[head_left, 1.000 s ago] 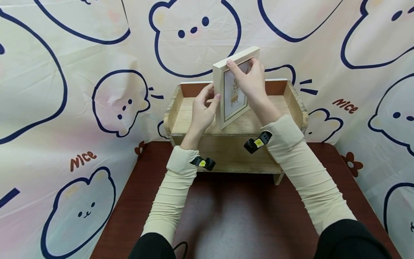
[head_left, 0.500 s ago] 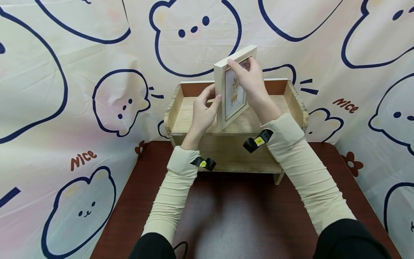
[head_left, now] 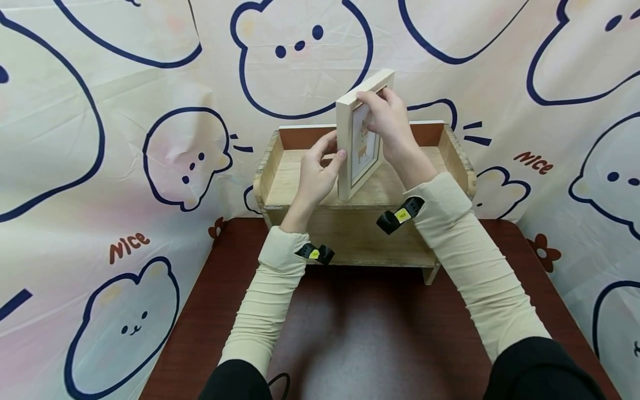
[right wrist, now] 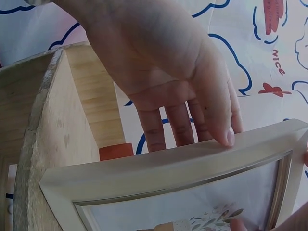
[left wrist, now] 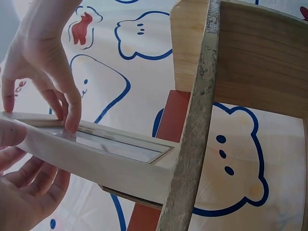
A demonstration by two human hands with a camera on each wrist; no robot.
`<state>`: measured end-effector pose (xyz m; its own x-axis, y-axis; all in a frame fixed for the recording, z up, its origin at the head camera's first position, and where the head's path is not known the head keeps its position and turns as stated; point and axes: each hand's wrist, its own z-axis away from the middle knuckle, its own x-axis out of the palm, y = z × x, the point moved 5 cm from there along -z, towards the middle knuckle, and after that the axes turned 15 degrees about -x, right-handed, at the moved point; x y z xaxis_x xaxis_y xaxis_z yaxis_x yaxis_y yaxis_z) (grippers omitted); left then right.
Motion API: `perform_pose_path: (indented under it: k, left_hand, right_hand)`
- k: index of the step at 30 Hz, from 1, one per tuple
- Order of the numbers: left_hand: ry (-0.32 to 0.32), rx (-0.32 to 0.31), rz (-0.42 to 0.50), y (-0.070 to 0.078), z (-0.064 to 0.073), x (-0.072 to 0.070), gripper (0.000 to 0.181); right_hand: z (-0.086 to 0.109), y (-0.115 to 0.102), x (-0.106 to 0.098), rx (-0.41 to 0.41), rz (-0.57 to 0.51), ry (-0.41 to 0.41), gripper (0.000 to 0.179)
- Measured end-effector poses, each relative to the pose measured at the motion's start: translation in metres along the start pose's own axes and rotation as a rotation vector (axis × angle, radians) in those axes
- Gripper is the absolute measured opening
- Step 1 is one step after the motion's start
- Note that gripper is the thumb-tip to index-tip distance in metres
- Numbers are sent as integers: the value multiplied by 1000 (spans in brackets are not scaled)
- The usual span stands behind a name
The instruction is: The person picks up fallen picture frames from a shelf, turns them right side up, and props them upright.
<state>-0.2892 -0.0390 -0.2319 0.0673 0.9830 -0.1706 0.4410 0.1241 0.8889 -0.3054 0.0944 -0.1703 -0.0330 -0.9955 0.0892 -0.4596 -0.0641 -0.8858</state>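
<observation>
A cream picture frame (head_left: 345, 153) stands tilted over the top of a small wooden shelf unit (head_left: 370, 239). My left hand (head_left: 318, 175) grips its left side, thumb in front and fingers behind, as the right wrist view shows from the left hand's (right wrist: 159, 53) far side. My right hand (head_left: 397, 125) is at the upper front, thumb near the top rim. Its curled fingers touch the glass just inside the rim, where the left wrist view shows the right hand (left wrist: 41, 57) above the frame (left wrist: 91, 156). A plant picture (right wrist: 214, 219) shows behind the glass.
The shelf unit has raised sides and a reddish-brown back strip (head_left: 427, 135). It stands on a dark red-brown table (head_left: 350, 333). A cloth with blue bear outlines (head_left: 120, 128) hangs behind and at both sides. A black cable (head_left: 286, 383) lies near the front edge.
The frame has turned more edge-on and shifted slightly right at its near side. My left hand has moved slightly right with it. The right-hand fingers have slid a little across the front.
</observation>
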Motion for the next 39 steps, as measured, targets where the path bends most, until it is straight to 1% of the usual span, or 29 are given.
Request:
perform_pose_path:
  k: [7, 18, 21, 25, 26, 33, 39]
  left_hand:
    - [3, 5, -19, 0, 1, 1, 35]
    - [-4, 1, -25, 1, 2, 4, 36]
    - [-7, -2, -29, 1, 2, 5, 37]
    - [-11, -10, -35, 2, 3, 7, 37]
    - [-13, -9, -34, 4, 4, 7, 38]
    - [-13, -31, -57, 31, 18, 9, 37]
    - [-19, -40, -69, 34, 21, 11, 39]
  right_hand:
    - [-3, 1, 2, 10, -60, 16, 34]
    - [-5, 3, 0, 21, -76, 15, 21]
    - [-5, 4, -1, 19, -83, 10, 21]
    - [-6, 4, -2, 22, -97, 4, 27]
    - [-6, 4, -2, 26, -102, 7, 29]
    - [-6, 6, -2, 36, -136, 2, 34]
    - [-6, 7, -3, 57, -151, -7, 39]
